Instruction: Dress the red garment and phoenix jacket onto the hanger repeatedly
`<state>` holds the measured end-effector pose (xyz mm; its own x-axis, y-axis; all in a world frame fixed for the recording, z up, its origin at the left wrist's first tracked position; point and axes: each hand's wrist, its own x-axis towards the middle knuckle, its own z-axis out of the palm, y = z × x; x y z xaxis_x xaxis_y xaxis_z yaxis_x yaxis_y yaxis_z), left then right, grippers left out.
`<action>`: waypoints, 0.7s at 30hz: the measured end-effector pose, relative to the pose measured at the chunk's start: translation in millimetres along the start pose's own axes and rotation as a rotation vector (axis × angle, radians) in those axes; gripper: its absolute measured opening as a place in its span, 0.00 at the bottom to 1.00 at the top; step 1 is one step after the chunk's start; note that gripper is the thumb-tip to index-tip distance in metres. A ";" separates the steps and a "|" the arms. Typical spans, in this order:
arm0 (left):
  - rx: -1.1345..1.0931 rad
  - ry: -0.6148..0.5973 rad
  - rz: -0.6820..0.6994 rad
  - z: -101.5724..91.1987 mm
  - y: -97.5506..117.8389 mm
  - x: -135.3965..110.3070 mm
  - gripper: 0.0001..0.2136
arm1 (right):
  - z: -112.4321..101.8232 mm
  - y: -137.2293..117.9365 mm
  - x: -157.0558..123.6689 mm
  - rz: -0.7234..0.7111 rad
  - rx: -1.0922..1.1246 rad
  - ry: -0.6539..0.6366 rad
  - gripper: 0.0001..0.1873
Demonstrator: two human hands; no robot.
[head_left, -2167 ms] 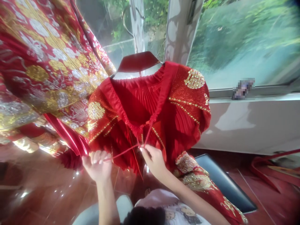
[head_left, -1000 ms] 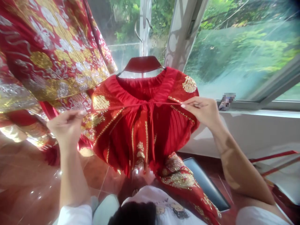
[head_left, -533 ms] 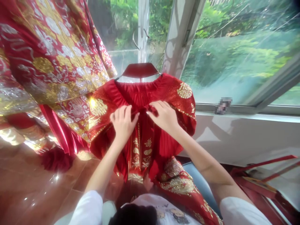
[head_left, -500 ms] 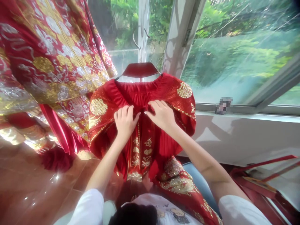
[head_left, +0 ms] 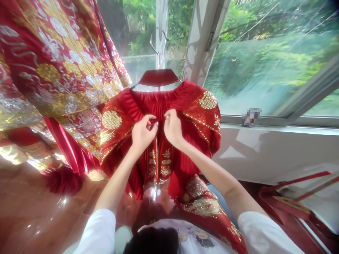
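A red jacket (head_left: 166,160) with gold embroidery, gold beaded trim and a gathered neckline hangs upright on a hanger (head_left: 158,60) with a metal hook. My left hand (head_left: 143,133) is closed, thumb and fingers pinched at the jacket's front edge just under the neckline. Close beside it, my right hand (head_left: 173,128) is pinched at the opposite front edge, knuckles up. The bit of cloth or fastening between the fingertips is too small to make out. Above the neckline sits a dark red collar-shaped piece (head_left: 159,77).
More red garments (head_left: 66,67) with gold and silver embroidery hang at the left. Red embroidered cloth (head_left: 203,206) drapes by my lap, near a blue seat (head_left: 224,201). A window sill (head_left: 280,130) runs along the right, above a red frame-like object (head_left: 287,208).
My right hand has turned from lying spread on the cloth to a pinch, shifting slightly left. My left fingers have curled in. The jacket's lower front has risen a little.
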<state>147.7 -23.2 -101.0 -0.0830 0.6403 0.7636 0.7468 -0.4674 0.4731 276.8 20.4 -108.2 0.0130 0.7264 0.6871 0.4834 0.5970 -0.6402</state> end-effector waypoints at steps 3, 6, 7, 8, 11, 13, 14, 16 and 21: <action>-0.134 0.058 0.054 -19.4 10.6 11.1 0.04 | -20.5 -9.1 8.8 -0.047 0.102 0.060 0.01; -0.207 0.160 0.096 -48.5 9.0 29.5 0.06 | -59.9 -3.7 32.2 -0.181 -0.008 0.126 0.05; -0.203 0.205 0.100 -56.8 5.6 36.1 0.08 | -72.8 1.4 41.9 -0.205 -0.061 0.143 0.04; -0.193 0.249 0.099 -63.6 1.3 42.1 0.10 | -84.0 7.0 51.4 -0.213 -0.112 0.144 0.03; -0.165 0.292 0.067 -76.0 -10.4 52.6 0.12 | -104.2 18.1 69.5 -0.203 -0.245 0.045 0.02; -0.171 0.185 0.049 -83.6 -13.4 52.2 0.11 | -108.8 16.1 69.4 -0.206 -0.292 -0.071 0.04; -0.185 0.073 0.049 -88.5 -13.2 50.5 0.09 | -109.7 12.6 66.5 -0.212 -0.292 -0.141 0.07; -0.198 -0.223 0.055 -99.3 -10.8 46.3 0.05 | -110.6 4.2 58.8 -0.217 -0.246 -0.316 0.14; 0.218 -0.196 0.087 -99.2 -0.7 44.6 0.05 | -107.5 -8.0 52.3 -0.205 0.013 -0.707 0.29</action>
<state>78.0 -54.8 -23.7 0.1004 0.7193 0.6874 0.8714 -0.3970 0.2882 367.7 17.0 -30.3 -0.6464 0.6431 0.4106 0.4053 0.7454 -0.5293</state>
